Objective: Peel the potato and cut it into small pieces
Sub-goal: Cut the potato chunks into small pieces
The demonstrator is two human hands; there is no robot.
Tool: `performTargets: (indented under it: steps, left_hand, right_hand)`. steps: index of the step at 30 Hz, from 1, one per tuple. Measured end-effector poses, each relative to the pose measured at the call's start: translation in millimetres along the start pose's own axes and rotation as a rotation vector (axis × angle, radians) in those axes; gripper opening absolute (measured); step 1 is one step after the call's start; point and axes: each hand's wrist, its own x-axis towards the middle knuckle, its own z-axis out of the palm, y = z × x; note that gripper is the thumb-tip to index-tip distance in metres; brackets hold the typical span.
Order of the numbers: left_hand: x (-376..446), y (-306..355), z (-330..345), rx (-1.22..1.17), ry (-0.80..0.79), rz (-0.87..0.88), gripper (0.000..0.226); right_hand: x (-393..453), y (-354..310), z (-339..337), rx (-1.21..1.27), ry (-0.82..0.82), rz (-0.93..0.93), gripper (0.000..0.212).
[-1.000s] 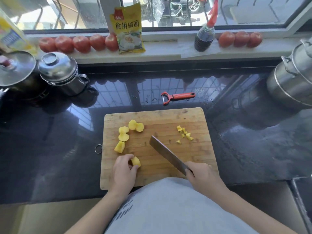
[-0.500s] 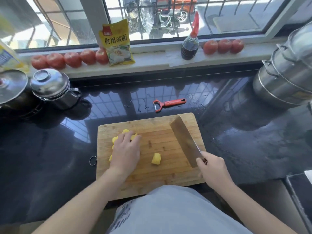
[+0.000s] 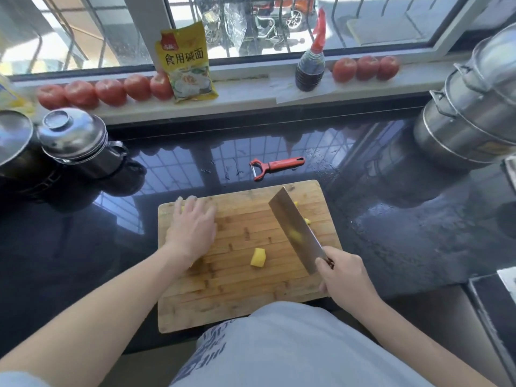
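There was one view only — a wide-angle camera worn on the person's head, looking forward and steeply down. It sat close above the wooden cutting board (image 3: 240, 286), which filled the lower middle, with the person's grey shirt (image 3: 282, 347) directly beneath the lens at the bottom edge. Both forearms entered from the lower corners and reached up into the frame. Farther off, the view faced across the dark glossy counter (image 3: 391, 227) to the windowsill (image 3: 251, 93) and the window (image 3: 363, 20) along the top — the lens bent the sill's line and the pots at the sides.
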Motion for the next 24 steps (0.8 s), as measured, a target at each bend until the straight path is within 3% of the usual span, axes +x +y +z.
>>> performTargets:
  steps: [3,5,6,8,9,12,15,18,22,24]
  left_hand:
    - [-25,49,-14,-0.33,-0.108,0.222,0.046]
    - [-38,84,-14,-0.563,-0.344,0.073,0.051]
    - [-41,97,-9,-0.639,-0.376,-0.046,0.05]
    - [-44,112,-3,-0.683,-0.325,-0.197,0.045]
    - [-45,116,-1,-0.641,-0.297,-0.188,0.043]
    - [-49,116,7,-0.457,-0.208,0.055,0.035]
    - [-49,96,12,-0.406,-0.21,0.313,0.053]
    - [-53,77,14,-0.532,-0.211,0.16,0.044]
    - [-66,94,12,-0.603,-0.188,-0.05,0.016]
    - [-70,112,10,-0.623,-0.214,-0.149,0.018]
  right_hand:
    - [-1,4,0,0.026,-0.01,0.019,0.038]
    - [-4,7,0,0.043,-0.031,0.035,0.034]
    - [-5,8,1,0.053,-0.036,0.038,0.034]
    - [-8,8,3,0.06,-0.041,0.036,0.037]
    - [-9,7,4,0.056,-0.045,0.035,0.038]
    - [-12,6,5,0.048,-0.066,0.022,0.041]
    - [-12,5,2,0.039,-0.072,0.002,0.04]
    - [-12,10,1,-0.004,-0.07,-0.031,0.036]
    - [-16,16,8,-0.177,-0.067,-0.211,0.03]
    - [-16,20,13,-0.29,-0.088,-0.291,0.023]
